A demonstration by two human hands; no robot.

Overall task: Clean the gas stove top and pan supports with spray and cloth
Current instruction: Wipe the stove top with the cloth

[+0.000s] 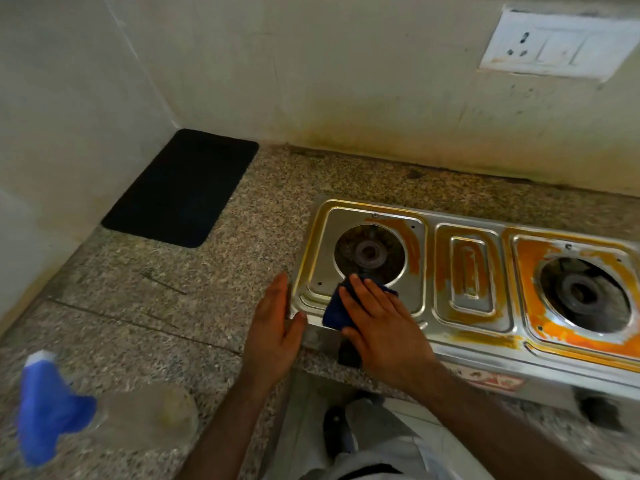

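Fingers straight and slightly spread on right hand, pressing flat on dark blue cloth at front-left corner of stamped steel stove top. Left hand flat, fingers together, braced against stove's left edge, thumb on its corner. Round burner at 12 o'clock from cloth; orange grime streaks at 3 o'clock. Blurred clear spray bottle, blue trigger head, lying on speckled granite counter at 8 o'clock. Rectangular black mat at 10 o'clock.
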